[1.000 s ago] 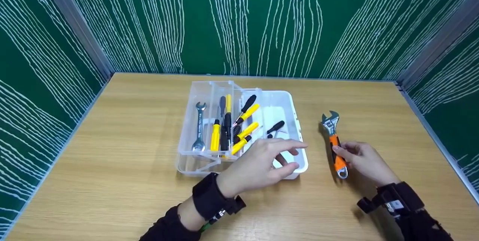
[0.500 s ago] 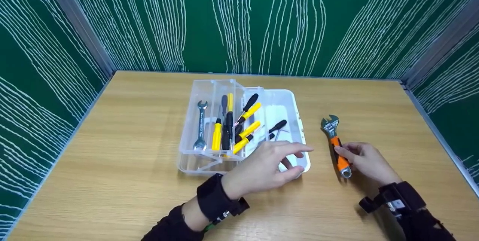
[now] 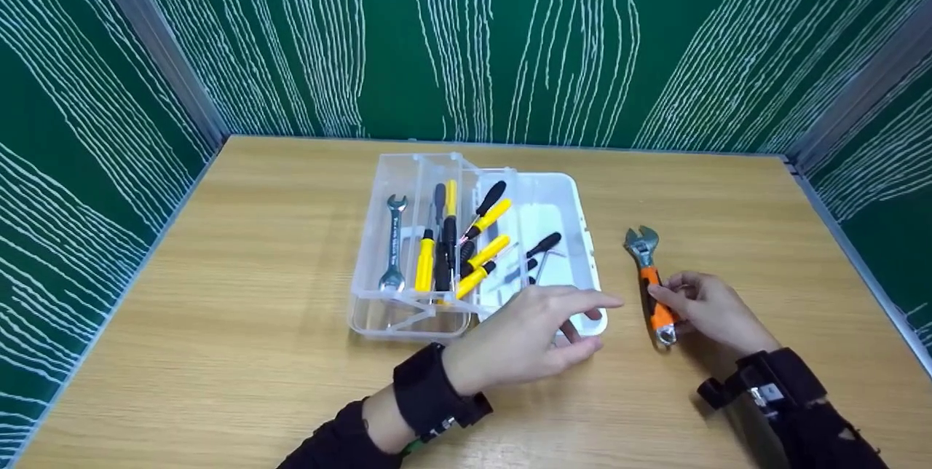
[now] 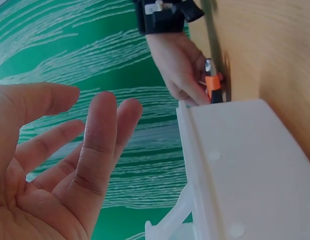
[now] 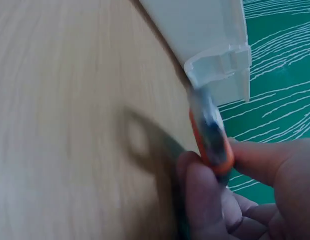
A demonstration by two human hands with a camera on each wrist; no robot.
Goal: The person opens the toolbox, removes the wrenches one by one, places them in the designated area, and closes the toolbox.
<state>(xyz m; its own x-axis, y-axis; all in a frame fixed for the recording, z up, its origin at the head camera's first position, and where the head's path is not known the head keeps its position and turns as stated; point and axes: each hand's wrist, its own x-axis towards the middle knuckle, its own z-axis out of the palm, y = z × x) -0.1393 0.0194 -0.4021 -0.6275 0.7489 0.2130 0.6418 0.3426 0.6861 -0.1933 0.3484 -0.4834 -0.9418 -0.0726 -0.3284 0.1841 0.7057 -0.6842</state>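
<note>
My right hand (image 3: 717,312) pinches the orange-and-black handle of an adjustable wrench (image 3: 659,301) between thumb and fingers, to the right of the toolbox. The wrench's metal head points away from me, and in the right wrist view the wrench (image 5: 212,135) appears over its shadow on the table. My left hand (image 3: 531,334) hovers over the near right corner of a clear and white toolbox (image 3: 591,272), its fingers spread and holding nothing. In the left wrist view the left hand (image 4: 59,165) shows an open palm beside the box wall (image 4: 255,165).
The toolbox's raised clear tray (image 3: 371,236) holds an open-end wrench (image 3: 394,243) and several screwdrivers with yellow or black handles. Small black-handled tools (image 3: 544,245) lie in the white base. Green panels with white lines (image 3: 502,46) edge the wooden table (image 3: 240,250).
My left hand has shifted slightly right and toward me, uncovering more of the white base. The right hand keeps its grip on the adjustable wrench, which has tilted a little.
</note>
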